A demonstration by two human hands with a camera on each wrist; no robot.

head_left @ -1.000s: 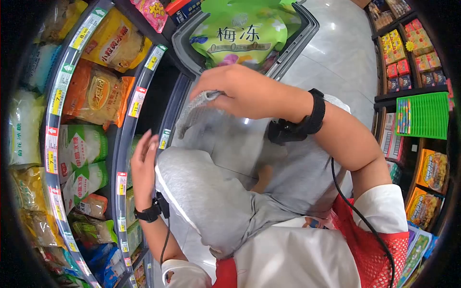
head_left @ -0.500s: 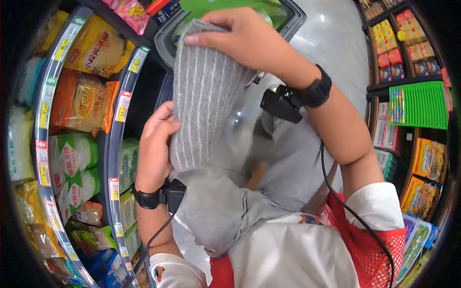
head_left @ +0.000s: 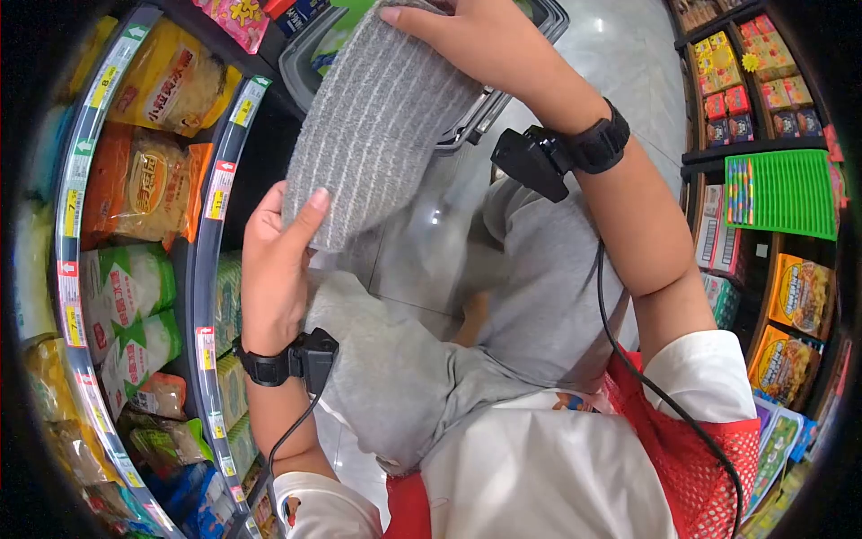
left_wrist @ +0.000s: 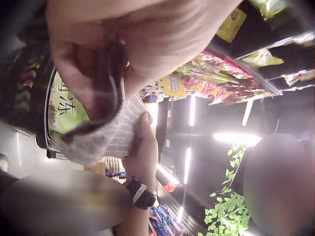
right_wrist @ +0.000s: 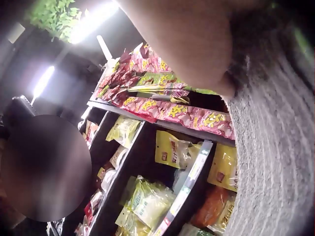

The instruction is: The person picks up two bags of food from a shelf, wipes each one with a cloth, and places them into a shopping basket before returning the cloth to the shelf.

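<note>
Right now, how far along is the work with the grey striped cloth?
Done: the grey striped cloth is lifted and stretched flat. In hand: the right hand grips its top edge, the left hand its lower edge, beside the grey plastic basket. Left: the cloth touches no shelf; the snack shelves show no sign of wiping.

The cloth [head_left: 377, 126] is grey with thin pale stripes. Both wrist straps [head_left: 265, 366] are black. The shorts [head_left: 404, 377] are plain grey, the shirt [head_left: 539, 476] white, and the mesh vest [head_left: 709, 449] red. Shelf packets [head_left: 135, 184] are orange and yellow; the rice bags [head_left: 126, 287] are white and green.
</note>
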